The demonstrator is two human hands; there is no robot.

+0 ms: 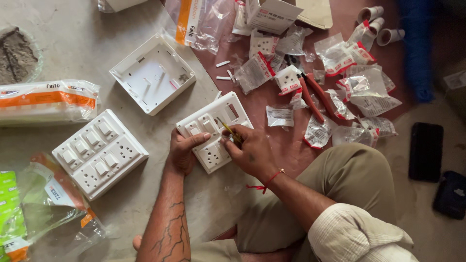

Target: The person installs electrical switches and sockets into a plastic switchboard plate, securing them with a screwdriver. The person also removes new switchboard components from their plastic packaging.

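Fitting modules: left hand (183,151) steadies the switch plate (213,130), right hand (250,153) grips a screwdriver (229,130) against it; next likely needs steady pressure.

Switch plate (213,130) at centre on the floor (77,43), between left hand (182,153) and right hand (250,150). Finished switchboard (99,153) to its left, open box (153,73) behind. Scattered packets (349,82) and pliers (315,97) to the right.
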